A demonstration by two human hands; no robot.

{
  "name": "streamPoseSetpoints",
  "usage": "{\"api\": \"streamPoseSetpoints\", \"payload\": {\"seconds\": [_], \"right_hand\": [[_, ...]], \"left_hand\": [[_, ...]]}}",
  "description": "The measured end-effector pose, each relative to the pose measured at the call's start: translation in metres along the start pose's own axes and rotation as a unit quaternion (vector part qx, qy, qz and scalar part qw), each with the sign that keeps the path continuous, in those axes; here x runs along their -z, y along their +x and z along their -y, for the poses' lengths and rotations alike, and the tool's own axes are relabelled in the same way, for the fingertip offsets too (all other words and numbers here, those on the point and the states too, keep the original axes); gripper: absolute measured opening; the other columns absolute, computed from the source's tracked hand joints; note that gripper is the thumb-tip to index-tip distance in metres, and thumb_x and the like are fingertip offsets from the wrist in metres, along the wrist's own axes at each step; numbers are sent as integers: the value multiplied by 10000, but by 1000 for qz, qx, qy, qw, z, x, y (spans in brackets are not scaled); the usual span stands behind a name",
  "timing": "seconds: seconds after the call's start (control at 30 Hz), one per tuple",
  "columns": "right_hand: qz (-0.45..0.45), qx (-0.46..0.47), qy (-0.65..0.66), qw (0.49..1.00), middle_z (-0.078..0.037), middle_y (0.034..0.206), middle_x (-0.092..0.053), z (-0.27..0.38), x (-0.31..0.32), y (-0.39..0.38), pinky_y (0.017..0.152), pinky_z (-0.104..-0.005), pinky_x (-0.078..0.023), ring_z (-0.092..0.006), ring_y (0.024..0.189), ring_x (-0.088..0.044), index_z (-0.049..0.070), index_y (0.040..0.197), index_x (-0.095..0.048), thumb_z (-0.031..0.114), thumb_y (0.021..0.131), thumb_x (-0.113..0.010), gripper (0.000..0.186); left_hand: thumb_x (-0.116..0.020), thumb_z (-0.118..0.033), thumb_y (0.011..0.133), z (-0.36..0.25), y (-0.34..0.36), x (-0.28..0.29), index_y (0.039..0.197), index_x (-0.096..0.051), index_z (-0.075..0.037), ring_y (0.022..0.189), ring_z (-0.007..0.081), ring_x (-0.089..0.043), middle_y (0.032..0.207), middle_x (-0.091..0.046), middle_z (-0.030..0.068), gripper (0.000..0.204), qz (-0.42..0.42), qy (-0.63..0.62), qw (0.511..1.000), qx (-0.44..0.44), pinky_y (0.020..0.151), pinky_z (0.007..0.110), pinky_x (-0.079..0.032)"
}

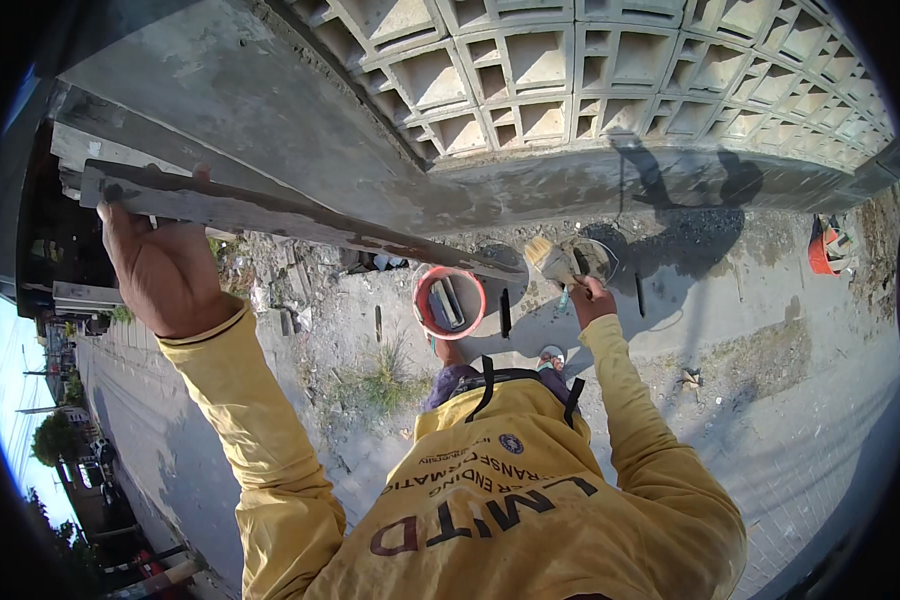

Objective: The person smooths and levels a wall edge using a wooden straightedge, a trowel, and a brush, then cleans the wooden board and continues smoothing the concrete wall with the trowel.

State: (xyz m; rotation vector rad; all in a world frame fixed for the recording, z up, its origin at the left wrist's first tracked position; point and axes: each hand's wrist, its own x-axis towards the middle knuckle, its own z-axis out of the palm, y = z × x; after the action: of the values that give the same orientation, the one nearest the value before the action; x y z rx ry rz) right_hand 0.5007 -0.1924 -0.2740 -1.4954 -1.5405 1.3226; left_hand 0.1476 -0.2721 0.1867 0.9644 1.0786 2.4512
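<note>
My left hand [165, 262] grips the far-left end of a long, flat straightedge [300, 217], raised and slanting down toward the centre, with dark wet patches along it. My right hand [592, 300] is closed on the handle of a wide, pale-bristled brush [547, 258], which is held near the straightedge's far end. Behind the brush is a bucket [600, 258] with grey contents, partly hidden. Below the straightedge's far end stands a round red tub [420, 305] with long grey tools inside.
A grey rendered wall [490, 190] topped by pale lattice blocks [525, 65] runs across the top. An orange bucket [823, 250] sits at the right. Rubble [290, 280] and grass [390, 380] lie on the concrete. A street [140, 420] runs along the left.
</note>
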Motion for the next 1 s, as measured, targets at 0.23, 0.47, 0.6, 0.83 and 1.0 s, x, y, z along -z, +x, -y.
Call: {"api": "streamPoseSetpoints", "payload": {"seconds": [0.23,0.47,0.6,0.83,1.0], "right_hand": [[-2,263,158,952,-144,1032,-644,272,-24,-58,840,-315,-466,-233,941,-621,-3,1122,-592,196,878,-624,317],[-10,300,148,942,-178,1024,-654,304,-44,-34,824,-329,-479,-284,940,-638,-7,1085,-606,214,874,-632,307],[9,288,128,949,-173,983,-662,260,-56,-34,789,-341,-493,-299,899,-648,0,1044,-620,156,846,-634,253],[12,223,95,970,-163,946,-668,144,-57,-30,759,-325,-499,-276,859,-654,3,1027,-625,93,814,-628,232],[50,113,21,992,-134,996,-660,97,-38,-31,793,-304,-489,-244,906,-645,21,1069,-623,144,826,-628,273]], "left_hand": [[-571,-152,933,133,-65,7,955,-524,-54,775,73,-513,860,-576,18,111,-44,69,995,-56,702,230,-421],[-573,-151,933,149,-85,-9,933,-532,-48,734,70,-469,854,-560,10,110,-19,55,998,0,698,220,-387],[-567,-179,939,143,-67,0,922,-515,-41,675,30,-397,769,-494,-28,148,-28,81,996,-18,615,179,-327],[-532,-221,950,100,-31,2,994,-486,-44,912,204,-601,990,-612,95,188,-35,-6,997,75,709,412,-530],[-478,-250,971,77,9,32,1206,-431,-42,1053,300,-545,1151,-533,136,318,-12,-4,998,69,786,608,-479]]}}
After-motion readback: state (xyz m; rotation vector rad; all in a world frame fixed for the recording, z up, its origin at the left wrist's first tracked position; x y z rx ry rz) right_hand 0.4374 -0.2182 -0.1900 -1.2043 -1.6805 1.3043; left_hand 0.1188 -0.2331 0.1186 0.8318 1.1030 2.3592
